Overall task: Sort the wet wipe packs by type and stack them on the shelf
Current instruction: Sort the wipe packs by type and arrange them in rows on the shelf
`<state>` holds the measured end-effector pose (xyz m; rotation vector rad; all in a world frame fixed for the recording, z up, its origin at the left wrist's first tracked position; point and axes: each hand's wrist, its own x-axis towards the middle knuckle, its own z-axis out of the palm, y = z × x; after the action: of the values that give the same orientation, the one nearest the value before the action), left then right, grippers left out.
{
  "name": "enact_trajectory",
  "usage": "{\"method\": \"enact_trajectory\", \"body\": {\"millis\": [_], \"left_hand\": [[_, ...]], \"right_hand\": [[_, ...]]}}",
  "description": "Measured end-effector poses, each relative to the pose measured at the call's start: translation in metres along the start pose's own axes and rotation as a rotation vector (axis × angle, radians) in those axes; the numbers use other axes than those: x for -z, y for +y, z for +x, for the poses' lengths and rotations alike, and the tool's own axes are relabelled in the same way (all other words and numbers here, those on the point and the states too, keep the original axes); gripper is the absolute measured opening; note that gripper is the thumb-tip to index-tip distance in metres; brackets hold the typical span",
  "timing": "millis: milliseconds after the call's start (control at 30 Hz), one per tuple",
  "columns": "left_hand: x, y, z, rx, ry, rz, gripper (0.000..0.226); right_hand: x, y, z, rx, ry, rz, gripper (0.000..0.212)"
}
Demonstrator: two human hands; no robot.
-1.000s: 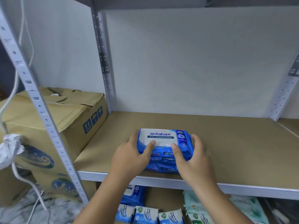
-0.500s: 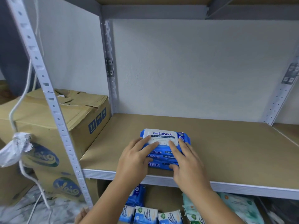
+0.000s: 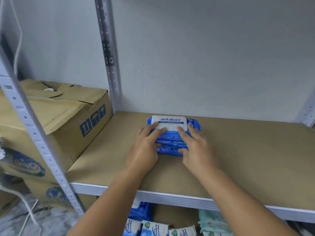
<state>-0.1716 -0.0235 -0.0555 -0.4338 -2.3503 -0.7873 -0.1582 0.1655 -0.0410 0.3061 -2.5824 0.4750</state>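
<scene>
Brown shelf (image 3: 238,159) with grey wall (image 3: 204,65) behind. On it, left of centre toward the far side, sits the stack of blue wipe packs (image 3: 172,120). We see left hand (image 3: 144,150) and right hand (image 3: 197,150) flat against its near face and top edge, fingers straight, pressing, clasping nothing. Risk, as we judge it: packs are soft and slick, so an uneven push shears upper packs off lower ones or skews the stack. Below the shelf lie other packs (image 3: 153,229).
</scene>
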Motion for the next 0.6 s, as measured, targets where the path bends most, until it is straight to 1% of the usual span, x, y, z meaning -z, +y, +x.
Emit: {"method": "enact_trajectory", "body": {"millis": [100,300,467,600], "left_hand": [[-0.014,-0.015,0.023,-0.012,0.01,0.013,0.062],[-0.041,-0.041,0.069,-0.02,0.004,0.059,0.063],[-0.061,-0.056,0.1,0.006,0.013,0.064,0.062],[-0.072,-0.065,0.115,-0.017,0.016,0.045,0.062]], "right_hand": [[-0.018,0.008,0.026,-0.032,-0.017,0.079,0.078],[-0.038,0.022,0.077,-0.039,-0.024,0.012,0.077],[-0.055,0.034,0.109,-0.044,-0.014,0.026,0.076],[-0.064,0.042,0.124,-0.032,0.001,0.019,0.077]]}}
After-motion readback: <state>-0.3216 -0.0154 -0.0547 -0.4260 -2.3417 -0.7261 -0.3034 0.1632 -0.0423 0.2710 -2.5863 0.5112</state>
